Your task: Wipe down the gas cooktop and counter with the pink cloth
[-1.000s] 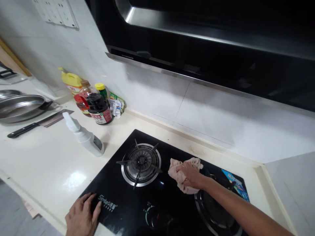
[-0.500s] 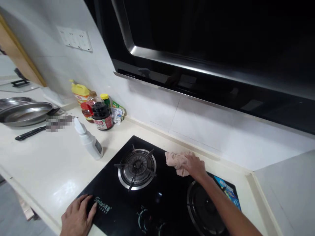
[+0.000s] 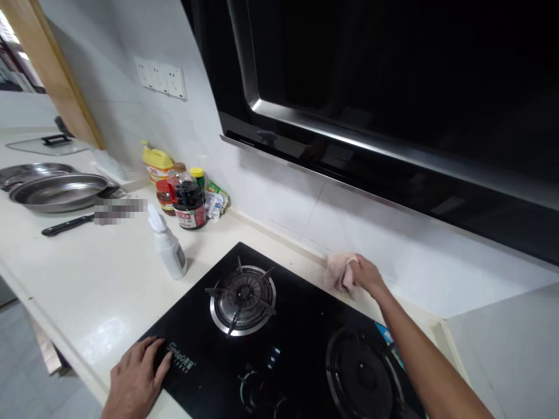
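Moving back off the black hob (image 3: 301, 326), the right hand (image 3: 365, 275) is gripping a pink cloth (image 3: 337, 271) with clenched fingers; the left hand (image 3: 135, 378) is lying flat, fingers spread, while a dark sauce jar (image 3: 190, 205) is sitting on the surface (image 3: 87, 273).

Pale pink cloth (image 3: 338, 271), crumpled into a loose wad, sits at the far rim of the black glass hob (image 3: 301, 326), behind and between its two burners, bunched against the cream strip below the wall tiles.

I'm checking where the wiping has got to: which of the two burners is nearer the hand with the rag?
The right burner. The right hand holds the rag at the hob's back edge, closer to it than to the left burner.
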Tool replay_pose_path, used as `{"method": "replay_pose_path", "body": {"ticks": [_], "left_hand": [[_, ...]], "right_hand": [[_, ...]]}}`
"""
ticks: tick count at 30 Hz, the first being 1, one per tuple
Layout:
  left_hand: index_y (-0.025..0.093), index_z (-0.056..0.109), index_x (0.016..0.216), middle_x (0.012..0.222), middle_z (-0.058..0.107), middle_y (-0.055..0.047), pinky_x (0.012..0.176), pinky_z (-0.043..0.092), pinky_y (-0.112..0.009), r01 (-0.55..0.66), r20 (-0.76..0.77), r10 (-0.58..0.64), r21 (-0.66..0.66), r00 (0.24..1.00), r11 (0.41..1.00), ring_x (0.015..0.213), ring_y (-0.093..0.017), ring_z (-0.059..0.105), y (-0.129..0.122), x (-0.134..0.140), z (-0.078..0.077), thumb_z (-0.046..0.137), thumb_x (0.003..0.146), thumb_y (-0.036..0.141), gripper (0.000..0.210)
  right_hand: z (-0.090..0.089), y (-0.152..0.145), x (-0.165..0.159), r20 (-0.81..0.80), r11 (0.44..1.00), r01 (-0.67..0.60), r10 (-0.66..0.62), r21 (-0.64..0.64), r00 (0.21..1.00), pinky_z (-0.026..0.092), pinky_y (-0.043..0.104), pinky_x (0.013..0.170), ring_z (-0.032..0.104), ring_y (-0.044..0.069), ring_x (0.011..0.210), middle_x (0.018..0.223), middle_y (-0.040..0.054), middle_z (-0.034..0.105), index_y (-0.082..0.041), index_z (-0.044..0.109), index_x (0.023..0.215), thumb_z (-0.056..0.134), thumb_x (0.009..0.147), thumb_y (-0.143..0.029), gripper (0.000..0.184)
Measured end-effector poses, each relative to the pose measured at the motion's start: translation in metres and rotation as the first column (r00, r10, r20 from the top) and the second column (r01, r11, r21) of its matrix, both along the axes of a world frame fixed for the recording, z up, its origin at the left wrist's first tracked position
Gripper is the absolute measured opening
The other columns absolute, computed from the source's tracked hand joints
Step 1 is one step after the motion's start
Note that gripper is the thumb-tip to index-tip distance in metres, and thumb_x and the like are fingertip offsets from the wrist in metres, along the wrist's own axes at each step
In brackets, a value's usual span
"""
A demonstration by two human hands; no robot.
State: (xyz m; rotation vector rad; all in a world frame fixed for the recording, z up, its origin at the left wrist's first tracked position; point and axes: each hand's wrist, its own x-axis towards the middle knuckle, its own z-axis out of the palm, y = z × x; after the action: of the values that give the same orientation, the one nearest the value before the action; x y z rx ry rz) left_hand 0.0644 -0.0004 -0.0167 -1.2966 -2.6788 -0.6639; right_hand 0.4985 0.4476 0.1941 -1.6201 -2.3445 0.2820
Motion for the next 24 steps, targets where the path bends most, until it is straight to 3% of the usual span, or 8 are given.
{"method": "replay_pose_path", "body": {"ticks": [3,5,7,11,15,18,20,24], "left_hand": [[0.016,0.069,0.122,0.133,0.063,-0.018,0.105,0.048,-0.056,-0.002,-0.016,0.002,-0.014,1.0,1.0,0.125,-0.037,0.056,0.0,0.001,0.002,0.031,0.094,0.063,0.067],[0.015,0.069,0.121,0.132,0.063,-0.019,0.104,0.048,-0.055,0.001,-0.033,-0.002,-0.028,0.999,1.0,0.125,-0.037,0.057,0.001,0.001,0.003,0.029,0.095,0.063,0.067],[0.015,0.069,0.12,0.129,0.064,-0.019,0.104,0.048,-0.055,0.006,-0.039,-0.007,-0.021,0.999,1.0,0.124,-0.037,0.057,0.001,0.0,0.002,0.03,0.094,0.063,0.067],[0.018,0.069,0.121,0.13,0.064,-0.017,0.107,0.048,-0.056,0.008,-0.033,-0.007,0.016,0.999,1.0,0.125,-0.036,0.057,0.001,-0.003,-0.005,0.032,0.093,0.064,0.065],[0.017,0.068,0.122,0.132,0.064,-0.017,0.108,0.047,-0.056,0.009,-0.033,-0.008,0.007,0.999,1.0,0.127,-0.036,0.056,0.0,-0.004,-0.009,0.031,0.094,0.064,0.066],[0.017,0.068,0.122,0.132,0.064,-0.017,0.107,0.048,-0.056,0.013,-0.027,-0.013,0.0,1.0,1.0,0.128,-0.037,0.056,0.0,-0.002,-0.005,0.03,0.094,0.065,0.067],[0.017,0.068,0.123,0.133,0.063,-0.017,0.105,0.048,-0.056,0.006,-0.021,-0.006,-0.001,1.0,1.0,0.128,-0.037,0.056,0.0,-0.001,-0.002,0.03,0.094,0.065,0.067],[0.02,0.068,0.12,0.132,0.064,-0.016,0.103,0.049,-0.056,-0.012,-0.013,0.012,-0.001,1.0,1.0,0.123,-0.037,0.058,0.0,-0.002,-0.002,0.032,0.093,0.064,0.064]], "right_hand": [[0.018,0.008,0.001,-0.13,0.985,0.081,-0.061,0.154,0.99,0.05,0.042,0.101,0.066,0.029,0.115,0.127,0.0126,0.072,-0.021,0.061,0.142,0.03,0.102,-0.043,0.055],[0.011,0.008,-0.012,-0.164,0.981,0.138,-0.115,0.139,0.98,0.049,0.046,0.102,0.067,0.032,0.111,0.118,0.0148,0.074,-0.02,0.065,0.137,0.035,0.101,-0.045,0.053],[-0.005,0.007,-0.027,-0.139,0.989,0.14,-0.133,0.041,0.981,0.049,0.048,0.104,0.068,0.033,0.111,0.113,0.0152,0.075,-0.019,0.073,0.124,0.043,0.098,-0.042,0.045],[-0.021,0.015,-0.035,-0.178,0.996,0.089,-0.089,-0.008,0.98,0.048,0.044,0.111,0.063,0.029,0.126,0.126,0.0124,0.073,-0.02,0.075,0.12,0.043,0.096,-0.038,0.044],[0.0,0.028,-0.015,-0.267,0.996,0.056,-0.036,0.066,0.963,0.042,0.044,0.118,0.055,0.028,0.136,0.143,0.0125,0.064,-0.017,0.071,0.129,0.042,0.095,-0.045,0.053],[0.009,0.027,-0.014,-0.436,0.973,0.129,-0.034,0.191,0.899,0.037,0.047,0.122,0.048,0.03,0.142,0.153,0.0135,0.054,-0.016,0.069,0.132,0.038,0.096,-0.048,0.056],[0.006,0.023,-0.024,-0.504,0.974,0.156,-0.053,0.165,0.862,0.038,0.049,0.12,0.049,0.031,0.14,0.145,0.0134,0.06,-0.019,0.071,0.126,0.04,0.095,-0.045,0.051],[0.0,0.022,-0.037,-0.509,0.996,0.07,-0.034,0.053,0.86,0.048,0.043,0.111,0.061,0.027,0.123,0.124,0.0071,0.072,-0.025,0.077,0.112,0.048,0.087,-0.041,0.042]]}}
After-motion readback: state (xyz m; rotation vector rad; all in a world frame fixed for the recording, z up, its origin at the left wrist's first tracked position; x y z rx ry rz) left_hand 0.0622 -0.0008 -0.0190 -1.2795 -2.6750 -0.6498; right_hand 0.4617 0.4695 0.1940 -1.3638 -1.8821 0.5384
